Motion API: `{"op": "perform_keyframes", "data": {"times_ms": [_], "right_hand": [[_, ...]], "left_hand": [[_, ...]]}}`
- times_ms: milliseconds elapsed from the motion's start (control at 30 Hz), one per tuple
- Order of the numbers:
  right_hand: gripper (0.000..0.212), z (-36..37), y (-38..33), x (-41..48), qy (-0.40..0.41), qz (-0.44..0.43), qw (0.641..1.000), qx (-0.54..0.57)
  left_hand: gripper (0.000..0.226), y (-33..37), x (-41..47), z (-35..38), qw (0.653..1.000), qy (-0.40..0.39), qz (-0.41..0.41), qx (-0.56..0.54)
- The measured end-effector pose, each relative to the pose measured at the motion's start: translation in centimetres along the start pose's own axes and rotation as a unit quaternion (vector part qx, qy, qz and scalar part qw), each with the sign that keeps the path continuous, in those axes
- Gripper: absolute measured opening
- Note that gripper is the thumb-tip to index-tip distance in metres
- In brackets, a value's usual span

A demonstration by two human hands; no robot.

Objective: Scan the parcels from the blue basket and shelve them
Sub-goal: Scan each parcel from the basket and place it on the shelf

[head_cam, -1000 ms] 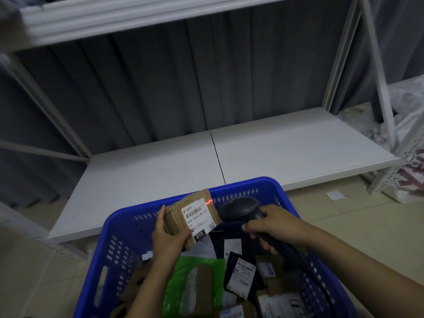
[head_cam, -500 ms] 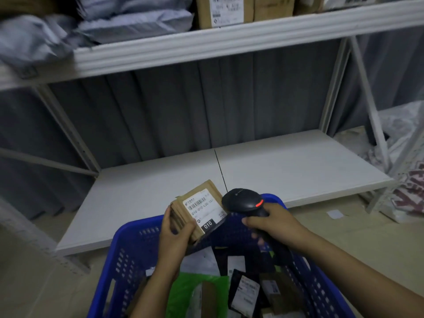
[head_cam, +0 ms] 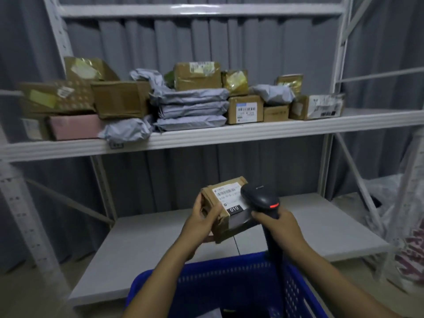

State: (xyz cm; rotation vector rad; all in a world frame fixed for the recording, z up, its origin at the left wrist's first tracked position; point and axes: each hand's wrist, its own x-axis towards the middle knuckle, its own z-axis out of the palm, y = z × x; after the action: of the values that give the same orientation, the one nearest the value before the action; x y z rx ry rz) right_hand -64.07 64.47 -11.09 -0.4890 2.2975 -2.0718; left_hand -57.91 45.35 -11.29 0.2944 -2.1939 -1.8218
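Note:
My left hand (head_cam: 203, 220) grips a small brown cardboard parcel (head_cam: 226, 223) with a white barcode label and a black "010" tag. The parcel is held up above the blue basket (head_cam: 220, 285), in front of the low white shelf (head_cam: 142, 253). My right hand (head_cam: 278, 226) grips the handle of a black barcode scanner (head_cam: 260, 199). The scanner's head lies over the right part of the label and a red light shows on it. The middle shelf (head_cam: 206, 136) above holds several boxes and grey mailer bags.
White metal uprights (head_cam: 57, 42) frame the rack, with a diagonal brace (head_cam: 68, 203) at the left. A grey curtain hangs behind. Plastic bags (head_cam: 408, 237) with red print stand on the floor at the right. The basket's inside is mostly out of view.
The view has tilted up, so the loaded middle shelf is now in sight. Both hands have lifted the parcel and scanner higher above the basket, and the scanner head now overlaps the label.

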Motion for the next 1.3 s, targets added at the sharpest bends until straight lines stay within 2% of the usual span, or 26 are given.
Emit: {"op": "perform_keyframes", "data": {"times_ms": [67, 133, 233, 300, 400, 533, 700, 900, 1033, 1167, 1300], "right_hand": [[0.014, -0.3, -2.5, 0.3, 0.024, 0.001, 0.999, 0.03], [0.014, -0.5, -4.9, 0.5, 0.039, 0.006, 0.997, 0.061], [0.011, -0.7, -8.2, 0.8, 0.049, 0.002, 0.994, 0.093], [0.01, -0.3, -10.6, 0.8, 0.036, -0.014, 0.994, 0.098], [0.008, 0.9, -14.3, 1.0, 0.023, -0.04, 0.995, 0.087], [0.013, 3.0, -18.3, 2.0, 0.021, -0.069, 0.991, 0.113], [0.005, 6.0, -22.6, 4.1, -0.018, -0.099, 0.984, 0.144], [0.015, 10.4, -26.0, 6.8, -0.042, -0.127, 0.984, 0.114], [0.012, 12.4, -26.5, 8.2, -0.066, -0.121, 0.985, 0.107], [0.012, 13.3, -26.0, 9.6, -0.071, -0.113, 0.986, 0.099], [0.012, 13.6, -25.2, 10.9, -0.067, -0.109, 0.988, 0.086]], "left_hand": [[0.092, 2.2, 0.2, -0.8, 0.997, -0.061, 0.032, 0.047], [0.109, 3.9, 0.6, -1.8, 0.986, -0.082, 0.064, 0.133], [0.116, 7.0, 1.1, -3.2, 0.97, -0.043, 0.112, 0.213], [0.112, 9.4, 1.0, -4.1, 0.966, -0.016, 0.14, 0.216], [0.129, 12.9, 0.5, -6.3, 0.964, 0.043, 0.17, 0.198], [0.118, 16.7, -0.3, -9.2, 0.936, 0.152, 0.242, 0.204], [0.108, 21.4, 0.1, -13.5, 0.883, 0.299, 0.304, 0.197], [0.103, 25.4, 3.6, -18.5, 0.796, 0.444, 0.29, 0.29], [0.1, 25.9, 7.4, -20.2, 0.774, 0.488, 0.237, 0.326], [0.097, 24.9, 10.4, -20.6, 0.773, 0.48, 0.199, 0.364], [0.09, 23.6, 12.1, -20.9, 0.716, 0.472, 0.25, 0.449]]}}
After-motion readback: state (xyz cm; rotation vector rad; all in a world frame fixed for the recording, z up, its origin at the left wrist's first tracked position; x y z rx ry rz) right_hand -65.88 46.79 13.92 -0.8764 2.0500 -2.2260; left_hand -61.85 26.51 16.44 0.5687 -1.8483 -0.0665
